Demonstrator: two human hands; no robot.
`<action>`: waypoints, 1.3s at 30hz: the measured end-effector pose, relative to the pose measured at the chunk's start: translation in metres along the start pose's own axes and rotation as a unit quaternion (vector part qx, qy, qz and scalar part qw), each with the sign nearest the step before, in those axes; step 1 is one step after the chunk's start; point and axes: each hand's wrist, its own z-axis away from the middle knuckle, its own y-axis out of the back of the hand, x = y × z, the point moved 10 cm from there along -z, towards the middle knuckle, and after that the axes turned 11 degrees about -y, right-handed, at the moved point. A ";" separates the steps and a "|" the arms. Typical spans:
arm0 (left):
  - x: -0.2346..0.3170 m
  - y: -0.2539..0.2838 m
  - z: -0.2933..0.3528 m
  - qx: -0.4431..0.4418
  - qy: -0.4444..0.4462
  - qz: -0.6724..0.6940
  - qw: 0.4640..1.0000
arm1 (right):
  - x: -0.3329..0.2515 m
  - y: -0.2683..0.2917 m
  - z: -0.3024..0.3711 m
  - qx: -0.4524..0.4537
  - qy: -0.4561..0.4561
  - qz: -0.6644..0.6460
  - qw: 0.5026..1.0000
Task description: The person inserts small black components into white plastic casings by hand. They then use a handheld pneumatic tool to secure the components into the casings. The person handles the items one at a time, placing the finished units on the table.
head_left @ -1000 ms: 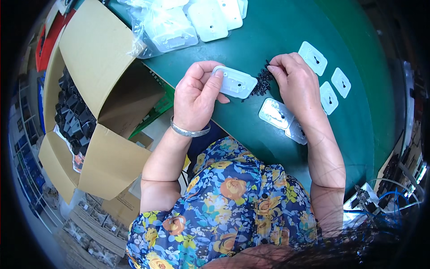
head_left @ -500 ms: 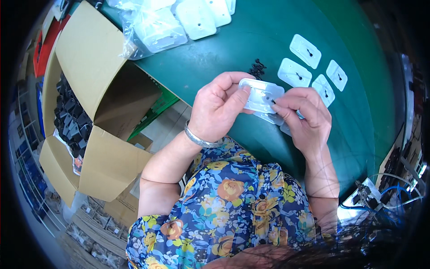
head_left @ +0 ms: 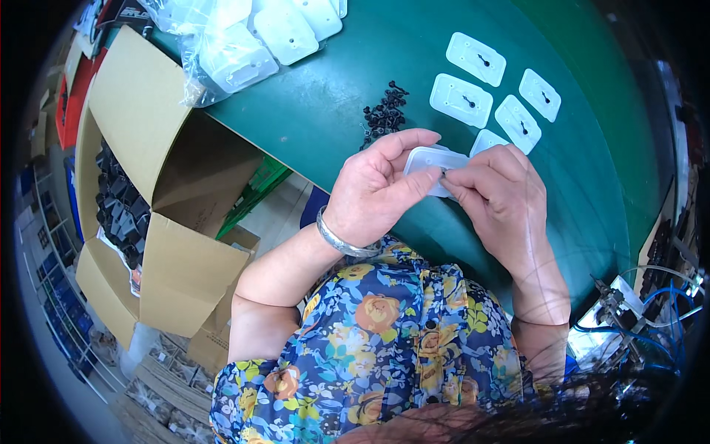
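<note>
My left hand (head_left: 376, 186) has its fingers clamped on a white plate (head_left: 427, 157). My right hand (head_left: 504, 198) pinches a small black piece (head_left: 443, 175) over it.

A deep green tabletop (head_left: 325, 122) fills the upper middle and right, a soft patch of light glaring off it. Beyond its left edge a strip of pale floor (head_left: 291, 200) shows, with a green crate (head_left: 255, 191) beside an open cardboard box (head_left: 137, 107). Farther left stands racking (head_left: 63, 296) holding blue items — bent by the lens — and a red bin (head_left: 72, 111). Blue tubing (head_left: 669, 296) loops at lower right.
</note>
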 end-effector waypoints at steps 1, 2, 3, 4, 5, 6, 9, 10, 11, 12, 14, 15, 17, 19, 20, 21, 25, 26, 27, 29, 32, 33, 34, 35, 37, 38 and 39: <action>-0.001 -0.001 -0.001 -0.010 0.007 -0.033 0.999 | 0.000 0.001 0.001 0.005 0.000 0.000 1.000; -0.001 0.000 -0.002 -0.020 0.014 -0.065 0.998 | 0.000 0.002 0.002 0.009 -0.004 -0.001 1.000; -0.002 -0.001 -0.002 -0.030 0.022 -0.097 0.995 | 0.000 0.003 0.003 0.013 -0.008 0.000 1.000; 0.000 -0.001 -0.002 -0.025 0.019 -0.097 0.995 | 0.000 0.004 0.004 0.016 -0.012 0.000 1.000; 0.002 0.000 -0.003 -0.018 0.015 -0.098 0.995 | 0.001 0.006 0.005 0.023 -0.016 -0.013 1.000; 0.003 0.000 -0.003 -0.012 0.011 -0.099 0.995 | 0.002 0.007 0.007 0.030 -0.020 -0.026 0.999; 0.005 0.000 -0.003 0.010 -0.022 -0.085 0.996 | 0.005 0.009 0.011 0.054 -0.021 -0.047 0.997; 0.005 0.000 -0.004 0.013 -0.024 -0.093 0.995 | 0.005 0.010 0.012 0.062 -0.019 -0.050 0.997; 0.006 -0.001 -0.004 0.015 -0.026 -0.101 0.994 | 0.007 0.010 0.013 0.065 -0.025 -0.045 0.997; 0.007 -0.001 -0.004 0.018 -0.028 -0.109 0.993 | 0.007 0.010 0.015 0.068 -0.032 -0.040 0.996; 0.006 0.001 -0.005 0.020 -0.035 -0.122 0.992 | 0.008 0.010 0.017 0.074 -0.042 -0.030 0.996; 0.005 0.002 -0.005 0.021 -0.040 -0.129 0.991 | 0.009 0.009 0.018 0.078 -0.045 -0.024 0.996; 0.003 0.000 -0.005 0.015 -0.034 -0.117 0.992 | 0.009 0.008 0.019 0.080 -0.040 -0.012 0.996; 0.002 -0.003 -0.004 0.010 -0.027 -0.092 0.995 | 0.007 0.008 0.019 0.077 -0.025 0.004 0.997; 0.002 -0.004 -0.004 0.007 -0.023 -0.073 0.997 | 0.008 0.009 0.019 0.075 -0.025 0.005 0.997; 0.002 -0.006 -0.004 0.006 -0.020 -0.055 0.998 | 0.008 0.009 0.019 0.073 -0.023 0.005 0.997; 0.001 -0.006 -0.002 -0.002 0.005 -0.032 0.999 | 0.012 0.008 0.021 0.076 -0.031 0.004 0.997; 0.001 -0.006 -0.002 -0.003 0.009 -0.043 0.999 | 0.012 0.007 0.021 0.074 -0.026 0.007 0.997; 0.001 -0.006 -0.002 -0.005 0.012 -0.055 0.998 | 0.012 0.006 0.021 0.072 -0.023 0.010 0.997; -0.001 -0.006 -0.003 -0.016 0.023 -0.058 0.998 | 0.012 0.006 0.021 0.067 -0.012 0.021 0.997; -0.003 -0.005 -0.003 -0.026 0.037 -0.072 0.996 | 0.010 0.003 0.023 0.055 0.012 0.037 0.998; -0.004 -0.005 -0.003 -0.029 0.040 -0.077 0.996 | 0.009 0.002 0.023 0.051 0.022 0.042 0.998; -0.006 -0.006 -0.004 -0.030 0.041 -0.057 0.997 | 0.007 0.001 0.023 0.047 0.032 0.048 0.997; -0.009 -0.005 -0.004 -0.032 0.041 -0.036 0.998 | 0.007 0.000 0.023 0.041 0.036 0.052 0.997; -0.012 -0.006 -0.003 -0.031 0.052 -0.025 0.998 | 0.007 0.000 0.024 0.029 0.043 0.060 0.997; -0.012 -0.006 -0.003 -0.029 0.062 -0.035 0.997 | 0.007 0.000 0.024 0.029 0.040 0.063 0.997; -0.014 -0.006 -0.002 -0.028 0.072 -0.043 0.996 | 0.006 0.001 0.025 0.029 0.038 0.067 0.997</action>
